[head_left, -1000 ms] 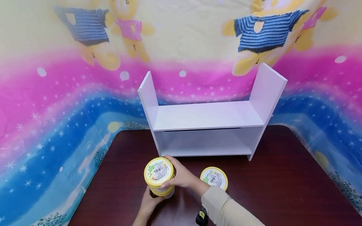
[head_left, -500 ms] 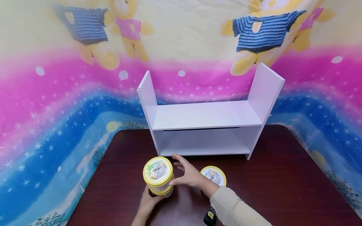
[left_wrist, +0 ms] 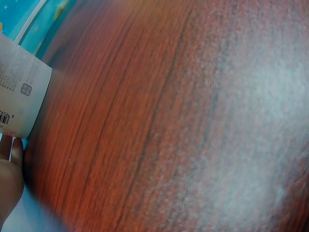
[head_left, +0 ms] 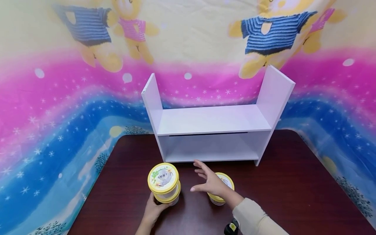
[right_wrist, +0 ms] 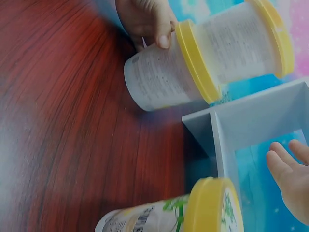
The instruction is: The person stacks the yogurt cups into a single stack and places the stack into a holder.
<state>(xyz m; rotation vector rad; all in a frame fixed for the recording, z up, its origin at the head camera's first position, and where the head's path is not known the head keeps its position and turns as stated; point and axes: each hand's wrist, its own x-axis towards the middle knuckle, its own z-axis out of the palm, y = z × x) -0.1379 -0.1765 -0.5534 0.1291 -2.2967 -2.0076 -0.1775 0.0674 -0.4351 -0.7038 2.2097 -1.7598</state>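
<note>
Right hand (head_left: 213, 184), fingers spread and empty, now hangs farther from the upper tub (head_left: 163, 178), which sits on the lower tub (head_left: 170, 199) gripped by the left hand (head_left: 152, 209) near the shelf (head_left: 214, 119); jerking that grip could topple it.

White tubs (right_wrist: 159, 79), yellow-rimmed leaf-printed lids (head_left: 163, 178); white shelf (head_left: 214, 119) near back edge of red-brown, grained tabletop (head_left: 293, 182); pink-and-blue snowflake backdrop (head_left: 70, 117).

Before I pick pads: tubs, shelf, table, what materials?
Tubs: plastic or coated paper; pale, smooth, printed sides. Lids: likely plastic; smooth yellow rims. Shelf: probably painted or laminated board; flat white panels. Table: wood or laminate; dark grain, glossy glare.
</note>
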